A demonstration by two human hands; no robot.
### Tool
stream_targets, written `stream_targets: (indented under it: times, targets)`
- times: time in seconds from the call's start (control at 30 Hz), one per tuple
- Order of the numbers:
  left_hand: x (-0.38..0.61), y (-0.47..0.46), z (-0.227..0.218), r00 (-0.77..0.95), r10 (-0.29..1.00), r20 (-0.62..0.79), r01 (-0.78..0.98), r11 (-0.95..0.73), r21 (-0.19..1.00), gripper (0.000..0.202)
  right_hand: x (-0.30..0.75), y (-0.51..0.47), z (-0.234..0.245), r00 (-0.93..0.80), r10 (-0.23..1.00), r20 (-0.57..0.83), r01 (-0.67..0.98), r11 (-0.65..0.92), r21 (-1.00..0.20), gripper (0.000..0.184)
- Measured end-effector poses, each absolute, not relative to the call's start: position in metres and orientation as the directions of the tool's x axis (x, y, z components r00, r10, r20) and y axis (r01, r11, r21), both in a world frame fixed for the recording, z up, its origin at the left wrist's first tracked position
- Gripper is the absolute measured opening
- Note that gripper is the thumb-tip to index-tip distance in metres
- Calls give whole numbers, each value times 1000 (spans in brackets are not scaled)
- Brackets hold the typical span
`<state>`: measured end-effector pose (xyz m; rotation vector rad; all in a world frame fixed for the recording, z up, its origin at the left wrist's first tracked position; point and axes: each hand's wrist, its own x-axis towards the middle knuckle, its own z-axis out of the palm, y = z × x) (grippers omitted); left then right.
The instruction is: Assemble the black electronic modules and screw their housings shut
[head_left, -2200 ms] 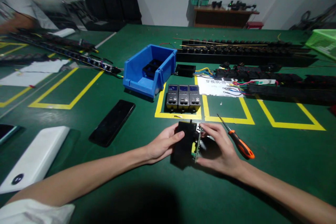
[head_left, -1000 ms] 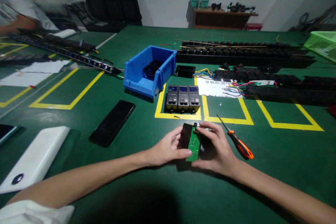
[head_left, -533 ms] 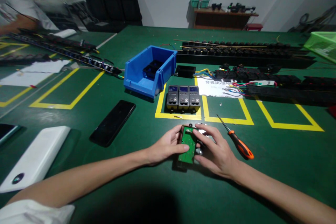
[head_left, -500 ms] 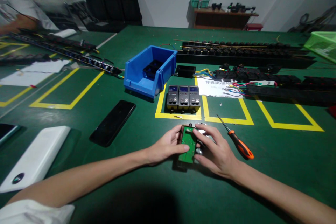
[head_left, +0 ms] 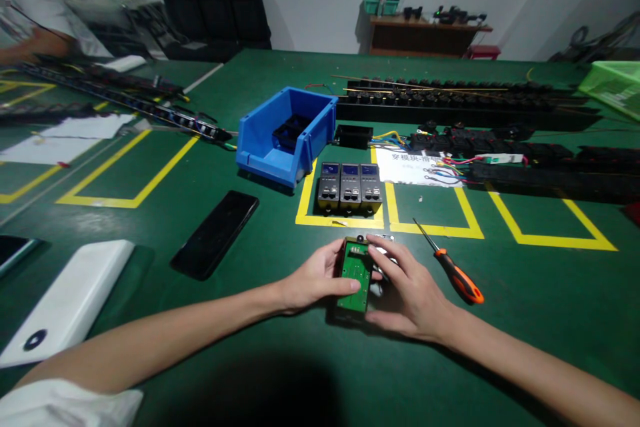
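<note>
A green circuit board, seated in a dark rectangular case, is held just above the green table in front of me. My left hand is closed around its left side, with the thumb lying across the board's face. On the other side, my right hand grips the right edge, index finger near the top and thumb near the lower corner. Behind the right fingers are small shiny items, partly hidden and too unclear to name. To the right lies a screwdriver with an orange and black handle.
Three dark modules stand side by side within yellow tape beyond my hands. Behind them is a blue bin with black parts inside. A black phone and a white device lie left. Black strips with wires stretch across the right.
The board and its case have shifted slightly left and tilted a little. My right thumb has moved down to the case's lower right corner.
</note>
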<state>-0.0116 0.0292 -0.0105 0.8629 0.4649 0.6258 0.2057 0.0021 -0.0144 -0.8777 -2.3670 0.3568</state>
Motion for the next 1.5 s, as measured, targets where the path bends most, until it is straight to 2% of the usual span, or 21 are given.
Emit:
stream_targets:
  times: [0.23, 0.43, 0.63, 0.8, 1.0, 1.13, 1.3, 1.43, 1.5]
  targets:
    - [-11, 29, -11, 696, 708, -121, -334, 467, 819, 53, 205, 2, -13, -619, 666, 415, 499, 742, -448, 108]
    - [-9, 28, -10, 665, 733, -144, -361, 484, 797, 54, 203, 2, -12, -611, 674, 415, 487, 733, -474, 100]
    - [-9, 28, -3, 622, 749, -230, -381, 546, 746, 36, 203, 1, -11, -655, 621, 431, 425, 774, -469, 95]
    - [-11, 31, -1, 609, 743, -276, -364, 572, 735, 27, 204, 2, -10, -654, 604, 457, 354, 777, -520, 91]
    - [-12, 35, -6, 602, 759, -249, -394, 553, 734, 29, 206, 2, -12, -601, 627, 495, 329, 759, -562, 87]
    - [-13, 37, -12, 618, 749, -240, -405, 565, 719, 36, 209, 0, -13, -558, 669, 491, 331, 722, -608, 82]
    - [-14, 39, -10, 530, 811, -248, -488, 531, 693, 33, 212, 0, -16, -436, 809, 393, 412, 568, -713, 58]
    - [-13, 38, -4, 502, 837, -219, -517, 493, 700, 29, 212, 2, -19, -390, 871, 300, 436, 461, -773, 61]
    - [-12, 36, -4, 516, 835, -192, -502, 476, 722, 27, 211, 3, -19, -358, 896, 264, 468, 417, -780, 56]
